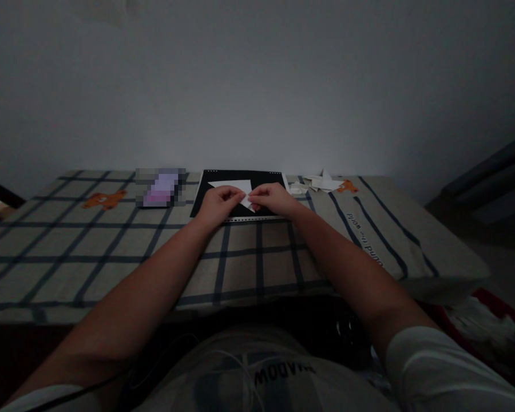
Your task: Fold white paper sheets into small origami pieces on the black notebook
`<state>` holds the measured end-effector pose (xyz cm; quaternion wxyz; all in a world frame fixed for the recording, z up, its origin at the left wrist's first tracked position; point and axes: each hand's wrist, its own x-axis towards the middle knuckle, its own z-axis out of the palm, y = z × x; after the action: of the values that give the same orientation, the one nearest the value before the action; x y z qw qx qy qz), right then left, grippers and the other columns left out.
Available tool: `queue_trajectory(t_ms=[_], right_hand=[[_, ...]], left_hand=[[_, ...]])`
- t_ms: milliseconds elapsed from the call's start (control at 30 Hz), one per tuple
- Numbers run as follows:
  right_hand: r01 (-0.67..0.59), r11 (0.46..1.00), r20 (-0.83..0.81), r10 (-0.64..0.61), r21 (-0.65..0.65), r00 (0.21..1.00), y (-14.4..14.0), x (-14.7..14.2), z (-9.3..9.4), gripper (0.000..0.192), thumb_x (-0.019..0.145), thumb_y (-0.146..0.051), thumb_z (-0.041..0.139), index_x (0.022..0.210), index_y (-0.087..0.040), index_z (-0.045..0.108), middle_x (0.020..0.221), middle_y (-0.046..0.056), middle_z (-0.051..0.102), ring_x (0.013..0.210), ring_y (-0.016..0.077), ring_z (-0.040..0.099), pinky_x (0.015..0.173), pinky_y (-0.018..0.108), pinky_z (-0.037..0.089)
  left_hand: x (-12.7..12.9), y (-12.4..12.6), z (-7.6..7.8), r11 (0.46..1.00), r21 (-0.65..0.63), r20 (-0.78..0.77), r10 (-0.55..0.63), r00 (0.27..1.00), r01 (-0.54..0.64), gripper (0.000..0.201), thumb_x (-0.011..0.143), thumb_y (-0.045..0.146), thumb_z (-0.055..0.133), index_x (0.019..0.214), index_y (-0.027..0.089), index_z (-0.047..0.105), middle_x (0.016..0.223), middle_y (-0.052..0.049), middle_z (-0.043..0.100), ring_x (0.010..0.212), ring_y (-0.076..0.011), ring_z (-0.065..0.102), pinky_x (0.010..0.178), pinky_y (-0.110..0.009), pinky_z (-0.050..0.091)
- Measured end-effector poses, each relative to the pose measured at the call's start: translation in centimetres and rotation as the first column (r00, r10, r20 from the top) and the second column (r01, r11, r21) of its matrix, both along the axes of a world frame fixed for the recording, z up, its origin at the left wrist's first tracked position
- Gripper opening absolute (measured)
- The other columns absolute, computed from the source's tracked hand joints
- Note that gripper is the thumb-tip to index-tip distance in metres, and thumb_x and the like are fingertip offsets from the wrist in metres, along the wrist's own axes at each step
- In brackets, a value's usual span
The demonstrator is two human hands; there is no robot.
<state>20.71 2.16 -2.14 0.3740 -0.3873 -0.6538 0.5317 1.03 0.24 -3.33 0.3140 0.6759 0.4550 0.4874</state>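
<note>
Dim room, view from the head camera looking down over both forearms toward the centre of the frame.

Left hand [218, 203] and right hand [272, 198] meet just above centre, both resting on a white folded paper [234, 187]. The paper is a triangular shape with its point running toward the right hand. Left fingers are curled closed on the paper's lower edge; right fingers pinch its right-hand tip. The two hands nearly touch at the fingertips.

The paper lies on a black mat [240, 177], which sits on the desk under a checked cloth [111, 246] of beige with dark blue lines and small orange figures.

Just right of the mat, upper centre-right, lies a small heap of folded white paper pieces [321, 183], apart from the hands. Left of the mat lies a pinkish blurred object [161, 187]; what it is cannot be told.

Plain pale wall [257, 80] fills the upper half.
</note>
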Motion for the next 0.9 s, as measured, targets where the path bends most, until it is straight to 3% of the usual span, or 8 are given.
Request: queue_trajectory(t_ms=[167,333,400,467,533,600,700,900], right_hand=[[-0.016,0.999,-0.031,0.014,-0.048,0.999,0.0,0.1,0.1,0.009,0.077,-0.012,0.078,0.077,-0.016,0.07,0.065,0.0,0.07,0.062,0.0116,0.066,0.066,0.024,0.055],[0.021,1.0,0.05,-0.022,0.004,0.998,0.3,0.2,-0.5,0.004,0.08,-0.014,0.072,0.077,-0.016,0.069,0.058,-0.001,0.065,0.057,0.0116,0.061,0.06,0.023,0.049],[0.033,0.999,0.082,-0.036,0.04,0.996,0.5,0.2,-0.8,0.002,0.083,-0.017,0.07,0.083,-0.015,0.07,0.061,-0.001,0.064,0.06,0.0124,0.06,0.061,0.024,0.049],[0.053,0.986,0.126,-0.074,0.161,0.989,0.5,0.2,-1.0,0.008,0.084,-0.019,0.068,0.09,-0.015,0.071,0.07,0.001,0.065,0.064,0.0135,0.06,0.066,0.027,0.05],[0.047,0.925,0.186,-0.125,0.377,0.975,0.4,0.3,-0.9,0.014,0.083,-0.021,0.071,0.096,-0.016,0.072,0.084,0.004,0.068,0.073,0.0156,0.061,0.072,0.03,0.05],[-0.031,0.811,0.254,-0.147,0.584,0.956,0.2,0.5,-0.8,0.019,0.081,-0.024,0.076,0.099,-0.018,0.073,0.098,0.007,0.069,0.087,0.0193,0.061,0.081,0.033,0.05],[-0.154,0.699,0.349,-0.144,0.698,0.926,-0.1,0.4,-0.5,0.019,0.084,-0.029,0.076,0.101,-0.02,0.074,0.105,0.009,0.07,0.101,0.0236,0.061,0.091,0.037,0.047],[-0.189,0.715,0.49,-0.239,0.673,0.838,-0.4,0.2,-0.1,0.014,0.093,-0.027,0.065,0.097,-0.019,0.077,0.101,0.01,0.075,0.098,0.024,0.064,0.091,0.035,0.044]], left_hand=[[0.1,0.1,-0.1,1.0,-0.019,-0.008,0.025,1.0,-0.025,0.031,0.076,0.048,0.074,0.082,0.017,0.076,0.076,-0.004,0.073,0.07,-0.0171,0.062,0.066,-0.029,0.048],[0.2,-0.1,0.2,0.994,-0.111,-0.007,-0.015,1.0,0.014,0.029,0.073,0.045,0.077,0.081,0.017,0.074,0.063,-0.001,0.065,0.058,-0.0141,0.056,0.056,-0.026,0.042],[0.1,-0.1,0.3,0.988,-0.149,-0.003,-0.027,1.0,0.026,0.027,0.071,0.042,0.079,0.08,0.017,0.073,0.06,0.0,0.064,0.055,-0.0135,0.055,0.054,-0.026,0.041],[0.0,-0.1,0.4,0.985,-0.174,0.02,-0.009,1.0,0.012,0.027,0.07,0.041,0.079,0.079,0.017,0.071,0.059,0.001,0.063,0.053,-0.0132,0.054,0.053,-0.026,0.04],[-0.1,0.0,0.3,0.979,-0.202,0.053,0.021,0.998,-0.01,0.028,0.068,0.04,0.08,0.08,0.017,0.07,0.058,0.001,0.063,0.052,-0.0133,0.055,0.052,-0.025,0.039],[-0.1,0.1,0.3,0.975,-0.224,0.081,0.023,0.996,-0.004,0.032,0.067,0.041,0.081,0.084,0.016,0.07,0.059,0.001,0.064,0.053,-0.014,0.057,0.053,-0.026,0.04],[0.0,0.3,0.2,0.971,-0.235,0.128,-0.009,0.992,0.039,0.045,0.065,0.044,0.083,0.097,0.015,0.071,0.062,0.0,0.066,0.057,-0.0154,0.061,0.056,-0.027,0.044],[0.1,0.5,-0.2,0.969,-0.232,0.181,-0.039,0.983,0.081,0.059,0.069,0.05,0.083,0.113,0.014,0.068,0.074,-0.003,0.073,0.061,-0.0153,0.064,0.064,-0.029,0.05]])
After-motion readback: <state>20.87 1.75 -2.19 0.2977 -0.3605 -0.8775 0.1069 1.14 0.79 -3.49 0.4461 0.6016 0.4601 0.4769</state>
